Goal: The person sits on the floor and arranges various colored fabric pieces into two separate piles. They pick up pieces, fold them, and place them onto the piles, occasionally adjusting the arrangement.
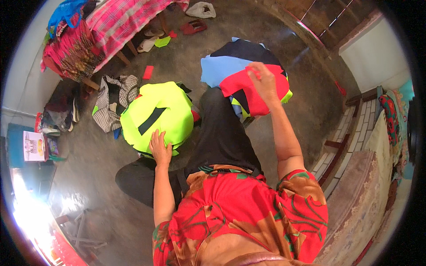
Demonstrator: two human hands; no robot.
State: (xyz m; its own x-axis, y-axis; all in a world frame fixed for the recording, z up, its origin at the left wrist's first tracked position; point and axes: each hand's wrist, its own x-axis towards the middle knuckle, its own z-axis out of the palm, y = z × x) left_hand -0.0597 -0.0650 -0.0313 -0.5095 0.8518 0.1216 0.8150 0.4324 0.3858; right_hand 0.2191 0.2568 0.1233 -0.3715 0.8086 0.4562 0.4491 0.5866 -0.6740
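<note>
A round pile of fabric pieces topped with a bright yellow cloth piece (pixel 175 117) lies on the floor left of centre. Across the yellow shows a narrow black strip (pixel 151 121). My left hand (pixel 160 147) rests on its near edge, fingers spread flat. At the right is a second pile, where a red cloth piece (pixel 253 95) overlaps a light blue piece (pixel 215 68) and a black piece (pixel 246 51). My right hand (pixel 264 83) is over the red piece, its fingers bent together at the upper edge; the fingertips' contact is partly hidden.
Beside the yellow pile lies a checked cloth (pixel 105 106). A small red scrap (pixel 147 72) is on the floor beyond. Farther off are a bench with a pink checked cover (pixel 120 26), shoes (pixel 147 44) and a white bag (pixel 201 10). My bent leg (pixel 222 128) lies between the piles.
</note>
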